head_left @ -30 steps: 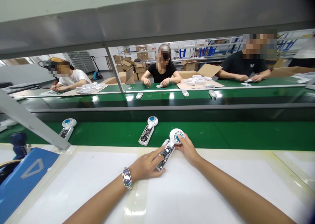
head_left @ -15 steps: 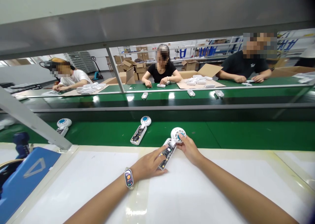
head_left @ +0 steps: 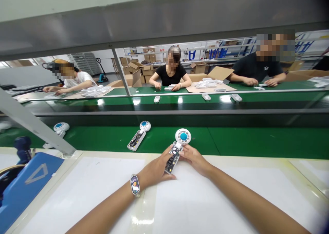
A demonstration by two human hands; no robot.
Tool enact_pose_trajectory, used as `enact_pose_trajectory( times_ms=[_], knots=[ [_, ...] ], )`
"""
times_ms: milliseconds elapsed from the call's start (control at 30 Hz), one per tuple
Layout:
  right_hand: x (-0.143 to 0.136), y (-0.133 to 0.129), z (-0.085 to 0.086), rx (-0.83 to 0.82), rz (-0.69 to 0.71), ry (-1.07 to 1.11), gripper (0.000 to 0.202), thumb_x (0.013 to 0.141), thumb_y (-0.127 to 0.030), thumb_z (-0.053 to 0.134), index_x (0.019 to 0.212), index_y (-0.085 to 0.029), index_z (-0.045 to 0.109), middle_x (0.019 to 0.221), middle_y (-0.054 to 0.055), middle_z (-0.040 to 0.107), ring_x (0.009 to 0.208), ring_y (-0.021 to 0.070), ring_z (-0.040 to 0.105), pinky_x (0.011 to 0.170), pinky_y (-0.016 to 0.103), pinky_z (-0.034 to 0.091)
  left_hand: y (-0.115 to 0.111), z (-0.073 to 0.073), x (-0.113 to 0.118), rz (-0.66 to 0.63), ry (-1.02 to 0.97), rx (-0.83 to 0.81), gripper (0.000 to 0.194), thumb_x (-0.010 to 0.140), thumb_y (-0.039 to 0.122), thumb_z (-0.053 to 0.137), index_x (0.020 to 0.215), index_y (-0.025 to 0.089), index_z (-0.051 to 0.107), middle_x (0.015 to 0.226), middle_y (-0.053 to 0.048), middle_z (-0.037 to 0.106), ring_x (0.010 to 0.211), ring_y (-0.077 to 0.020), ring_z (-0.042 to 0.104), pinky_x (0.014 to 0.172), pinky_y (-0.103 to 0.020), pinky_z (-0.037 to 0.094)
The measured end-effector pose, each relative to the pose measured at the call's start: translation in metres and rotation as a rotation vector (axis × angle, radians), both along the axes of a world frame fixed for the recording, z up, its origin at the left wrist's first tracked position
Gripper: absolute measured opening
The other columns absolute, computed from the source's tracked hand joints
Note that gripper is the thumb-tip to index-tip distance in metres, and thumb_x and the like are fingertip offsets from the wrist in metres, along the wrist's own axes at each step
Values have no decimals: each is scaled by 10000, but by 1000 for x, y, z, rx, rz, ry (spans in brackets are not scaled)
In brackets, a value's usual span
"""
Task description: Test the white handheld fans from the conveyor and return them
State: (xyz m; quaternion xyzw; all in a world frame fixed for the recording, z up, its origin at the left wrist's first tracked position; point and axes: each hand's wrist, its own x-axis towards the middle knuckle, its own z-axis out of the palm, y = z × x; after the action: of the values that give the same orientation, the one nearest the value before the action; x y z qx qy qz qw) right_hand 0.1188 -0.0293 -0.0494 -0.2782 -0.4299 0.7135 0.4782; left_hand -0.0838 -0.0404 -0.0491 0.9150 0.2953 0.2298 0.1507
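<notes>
Both hands are on a small white handheld fan [head_left: 183, 137] with a round vented head and a blue centre. Its handle is uncovered, so a black circuit board [head_left: 172, 162] shows inside. My left hand [head_left: 156, 165] wraps the handle from the left, the thumb along its lower end. From the other side, my right hand [head_left: 196, 159] grips the upper handle just below the head. The fan is held tilted over the near edge of the green belt [head_left: 236, 141]. A second uncovered fan [head_left: 136, 140] lies on that belt to the left.
Another fan [head_left: 61, 127] lies farther left, partly behind a slanted white post [head_left: 38, 124]. White casings [head_left: 206, 97] sit on the far belt. Three co-workers face me, with piles of white parts [head_left: 208, 83] on cardboard. A blue object [head_left: 31, 189] stands at left; a metal beam [head_left: 164, 24] runs overhead.
My right thumb has come off the fan head down to the handle, and the head now faces me more. Near-belt fans have shifted left; far-belt casings have shifted right.
</notes>
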Motion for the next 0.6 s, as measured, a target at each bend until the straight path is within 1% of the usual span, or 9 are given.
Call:
enact_pose_trajectory(
  times_ms=[67,133,200,267,333,400,500,600],
  knots=[
    [-3,-5,2,25,56,-17,476,684,-273,701,1127,-211,540,1119,65,606,985,217,587,903,403,437,0,0,0,41,-26,-50,833,685,410,688,1314,214,178,1431,-222,188,1225,-321,399,892,-446,465],
    [-8,-9,1,29,73,-10,575,689,-254,697,1211,-248,455,1113,58,601,981,217,590,888,417,446,1,-2,1,56,-30,-61,844,669,412,701,1314,216,193,1435,-220,173,1235,-331,381,902,-458,453],
    [-14,-13,-3,18,68,7,687,678,-237,708,1267,-287,356,1057,43,611,948,210,602,859,416,458,1,-4,1,58,-18,-67,856,657,420,707,1317,219,201,1438,-221,160,1218,-339,401,880,-458,466],
    [-21,-16,-7,12,35,17,732,667,-233,717,1274,-302,313,986,26,620,914,202,611,836,399,465,2,-7,1,39,-22,-62,909,639,439,715,1332,223,168,1435,-223,164,1212,-340,409,874,-451,469],
    [-25,-18,-10,4,-15,19,704,662,-244,717,1249,-296,333,927,13,624,888,197,615,819,375,465,1,-7,0,-1,-48,-44,964,630,472,711,1344,222,114,1431,-227,169,1222,-335,397,880,-440,465],
    [-27,-19,-10,-30,-59,5,646,665,-263,708,1217,-288,372,874,1,629,843,191,618,784,348,469,1,-5,0,-34,-72,-38,959,651,499,685,1346,211,90,1429,-228,175,1224,-326,397,881,-425,466],
    [-26,-19,-7,-77,-111,-22,500,698,-300,668,1145,-266,447,853,-4,637,763,172,619,713,304,473,-1,0,-1,-68,-57,-36,841,723,501,617,1335,204,123,1426,-218,200,1187,-307,445,863,-410,477],
    [-25,-19,-5,-90,-93,0,431,717,-321,643,1103,-249,465,850,1,644,682,164,626,651,302,482,-2,3,-2,-96,-21,7,745,765,499,564,1315,198,162,1421,-217,213,1171,-305,457,842,-410,484]
  ],
)
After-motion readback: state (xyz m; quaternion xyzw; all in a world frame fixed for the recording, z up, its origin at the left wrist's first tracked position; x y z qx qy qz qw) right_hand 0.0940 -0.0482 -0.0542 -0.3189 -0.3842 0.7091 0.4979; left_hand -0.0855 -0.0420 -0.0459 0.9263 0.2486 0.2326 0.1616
